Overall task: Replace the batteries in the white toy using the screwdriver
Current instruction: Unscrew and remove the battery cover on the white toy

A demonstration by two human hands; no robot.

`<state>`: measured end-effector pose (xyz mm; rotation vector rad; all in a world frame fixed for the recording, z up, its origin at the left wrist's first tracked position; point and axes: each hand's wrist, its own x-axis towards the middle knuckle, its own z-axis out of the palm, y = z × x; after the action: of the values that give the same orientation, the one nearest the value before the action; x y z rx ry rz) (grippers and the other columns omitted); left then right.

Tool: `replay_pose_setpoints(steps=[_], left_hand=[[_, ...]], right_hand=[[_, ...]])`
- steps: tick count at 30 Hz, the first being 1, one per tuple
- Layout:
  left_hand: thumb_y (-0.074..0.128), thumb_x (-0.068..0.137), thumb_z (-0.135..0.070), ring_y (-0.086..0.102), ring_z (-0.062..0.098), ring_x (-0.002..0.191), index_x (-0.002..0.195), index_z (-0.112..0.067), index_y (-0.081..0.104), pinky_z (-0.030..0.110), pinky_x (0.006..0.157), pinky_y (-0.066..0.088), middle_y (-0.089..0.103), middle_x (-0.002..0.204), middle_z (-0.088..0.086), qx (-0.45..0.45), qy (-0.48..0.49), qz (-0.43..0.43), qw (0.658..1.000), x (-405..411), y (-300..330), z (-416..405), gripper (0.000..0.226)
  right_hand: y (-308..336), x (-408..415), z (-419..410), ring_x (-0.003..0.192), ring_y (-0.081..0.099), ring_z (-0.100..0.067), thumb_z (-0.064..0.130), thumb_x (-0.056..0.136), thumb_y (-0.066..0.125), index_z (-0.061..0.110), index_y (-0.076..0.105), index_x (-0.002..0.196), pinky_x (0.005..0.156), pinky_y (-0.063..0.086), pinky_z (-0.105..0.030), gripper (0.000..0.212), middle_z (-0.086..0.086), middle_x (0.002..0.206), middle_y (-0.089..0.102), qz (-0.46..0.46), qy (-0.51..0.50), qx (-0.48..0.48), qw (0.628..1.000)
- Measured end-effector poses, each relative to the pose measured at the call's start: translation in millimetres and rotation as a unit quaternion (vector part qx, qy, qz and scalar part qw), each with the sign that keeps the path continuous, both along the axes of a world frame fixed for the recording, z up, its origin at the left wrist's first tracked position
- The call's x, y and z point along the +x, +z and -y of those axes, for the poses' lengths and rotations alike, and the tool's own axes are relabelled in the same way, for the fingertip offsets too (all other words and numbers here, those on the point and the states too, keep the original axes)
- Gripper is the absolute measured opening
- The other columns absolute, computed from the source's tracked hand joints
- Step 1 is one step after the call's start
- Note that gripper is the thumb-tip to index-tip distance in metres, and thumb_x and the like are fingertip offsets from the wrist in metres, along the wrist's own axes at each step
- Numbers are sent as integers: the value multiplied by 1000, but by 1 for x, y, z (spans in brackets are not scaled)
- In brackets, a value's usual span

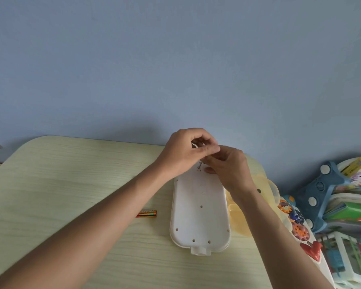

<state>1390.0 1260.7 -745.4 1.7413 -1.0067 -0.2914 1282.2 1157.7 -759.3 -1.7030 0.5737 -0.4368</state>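
The white toy [199, 213] lies back side up on the pale wooden table [71, 184], its long axis pointing away from me. Both hands meet over its far end. My left hand [181, 155] is closed around the top of a small screwdriver, whose thin metal shaft [199, 166] points down into the toy's back near the far edge. My right hand [227, 165] pinches the screwdriver just above the shaft, with one fingertip resting on the toy. Most of the tool is hidden by the fingers. One orange-and-green battery [147, 213] lies on the table left of the toy.
Translucent yellow plastic pieces [238, 220] lie beside the toy on its right. Past the table's right edge stand a colourful toy board [298, 228], a blue plastic toy [319, 190] and stacked books and boxes [354, 207]. A blue wall rises behind the table.
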Motion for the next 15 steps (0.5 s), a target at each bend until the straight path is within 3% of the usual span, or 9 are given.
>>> replay_pose_setpoints(steps=[4,6,9,12,15], left_hand=[[80,83,-16,71,9,81,89,-18,80,20,74,57,76,85,-6,-7,10,-2,1000,0,-4,-1,6],[85,76,-18,71,10,74,82,-14,78,23,68,58,76,78,-5,-18,27,-17,999,-2,-5,1,10],[90,70,-21,67,8,69,78,-10,73,14,62,51,74,76,-4,-16,45,-25,999,-6,-5,4,22],[85,77,-30,63,4,68,83,-12,71,11,61,46,71,77,-6,-17,70,-14,997,-10,-6,0,23],[72,87,-35,61,8,85,92,-19,67,16,73,44,67,88,-5,-1,105,34,994,-11,-15,-12,17]], right_hand=[[1,-2,0,78,66,-10,16,92,70,26,79,87,79,60,-36,14,-9,88,76,-10,30,-16,999],[1,-1,1,74,67,-11,18,87,75,19,77,86,79,61,-41,2,-7,81,75,-19,15,-33,999],[-1,0,2,71,66,-13,12,86,74,8,73,79,78,62,-46,8,-8,74,71,-19,-17,-22,999],[1,-1,0,75,65,-12,14,92,69,18,80,83,76,61,-36,15,-9,78,74,-14,2,-13,1000],[3,-3,0,77,71,-18,18,95,66,17,80,93,70,60,-29,14,1,80,76,-7,-4,-5,1000]])
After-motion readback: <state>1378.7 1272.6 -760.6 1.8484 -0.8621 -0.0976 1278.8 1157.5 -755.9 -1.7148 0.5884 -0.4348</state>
